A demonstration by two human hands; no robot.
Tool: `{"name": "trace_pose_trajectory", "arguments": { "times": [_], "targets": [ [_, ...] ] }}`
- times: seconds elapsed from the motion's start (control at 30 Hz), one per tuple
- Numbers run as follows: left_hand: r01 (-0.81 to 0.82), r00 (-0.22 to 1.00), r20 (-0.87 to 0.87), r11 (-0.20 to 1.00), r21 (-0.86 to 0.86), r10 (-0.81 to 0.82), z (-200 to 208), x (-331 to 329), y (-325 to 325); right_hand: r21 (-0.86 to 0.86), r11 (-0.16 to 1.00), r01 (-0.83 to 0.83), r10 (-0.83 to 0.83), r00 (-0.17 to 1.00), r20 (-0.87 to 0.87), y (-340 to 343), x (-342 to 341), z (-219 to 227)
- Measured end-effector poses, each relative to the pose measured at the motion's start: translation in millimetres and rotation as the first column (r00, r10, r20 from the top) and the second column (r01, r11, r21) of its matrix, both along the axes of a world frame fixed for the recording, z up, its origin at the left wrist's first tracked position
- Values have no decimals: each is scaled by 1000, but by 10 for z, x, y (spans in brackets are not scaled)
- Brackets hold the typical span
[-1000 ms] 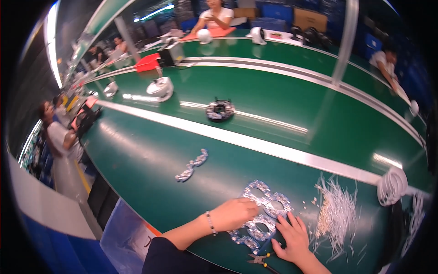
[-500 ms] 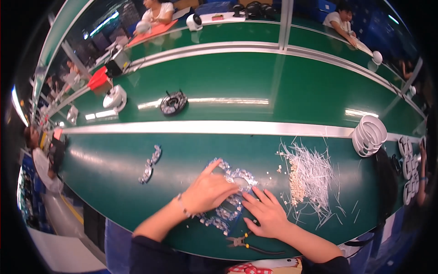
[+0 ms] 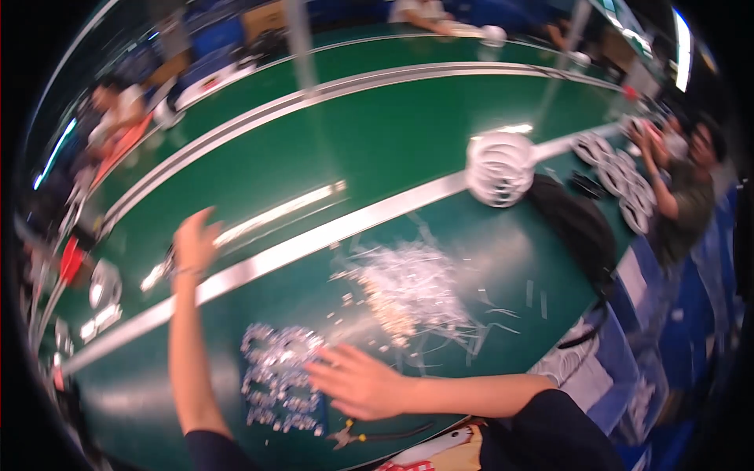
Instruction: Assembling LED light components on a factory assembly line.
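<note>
My left hand (image 3: 196, 243) reaches out over the green belt, its fingers apart and holding nothing I can make out; motion blurs it. Just beside its wrist, a dark round part (image 3: 170, 259) is mostly hidden. My right hand (image 3: 357, 385) lies open, fingers flat over the right edge of a blue circuit board panel (image 3: 279, 377) with round cut-outs and small white components. Right below that hand are side cutters (image 3: 345, 436) with dark handles and yellow marks, lying on the bench.
Beyond the panel spreads a heap of white cable ties or thin strips (image 3: 424, 279) with small cream connectors (image 3: 385, 314). White rings (image 3: 500, 169) stand stacked on the metal rail (image 3: 353, 234). A black bag-like thing (image 3: 577, 224) lies right; a person (image 3: 683, 188) sits beyond.
My left hand has left the circuit board panel and stretched forward and left over the belt. My right hand stays at the panel. The whole view has turned to the right.
</note>
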State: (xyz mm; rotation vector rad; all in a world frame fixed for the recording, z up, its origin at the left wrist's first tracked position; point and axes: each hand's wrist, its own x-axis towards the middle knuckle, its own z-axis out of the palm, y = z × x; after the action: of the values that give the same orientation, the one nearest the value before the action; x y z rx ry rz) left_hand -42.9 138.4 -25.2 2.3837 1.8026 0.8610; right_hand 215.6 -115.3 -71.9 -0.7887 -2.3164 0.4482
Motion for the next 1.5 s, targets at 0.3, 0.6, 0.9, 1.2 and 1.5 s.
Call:
{"name": "trace_pose_trajectory", "arguments": {
  "times": [0.3,0.6,0.9,1.2,1.5],
  "targets": [
    [-658,740,-297,741,-136,603,-818,-2414,768,522,652,550,-598,796,-94,886,1468,947],
    [-305,941,163,952,21,298,-754,-1505,591,393,419,819,-879,257,402,1962,2213,864],
    [72,486,870,987,-141,89,-298,-544,-129,305,321,897,-896,184,403,1864,2467,980],
    [365,151,988,926,-99,46,3,11,-828,85,424,901,-797,327,507,1548,2677,1278],
    [363,145,988,927,-100,50,10,105,-972,379,451,808,-839,240,488,1730,2820,814]
  ]
}}
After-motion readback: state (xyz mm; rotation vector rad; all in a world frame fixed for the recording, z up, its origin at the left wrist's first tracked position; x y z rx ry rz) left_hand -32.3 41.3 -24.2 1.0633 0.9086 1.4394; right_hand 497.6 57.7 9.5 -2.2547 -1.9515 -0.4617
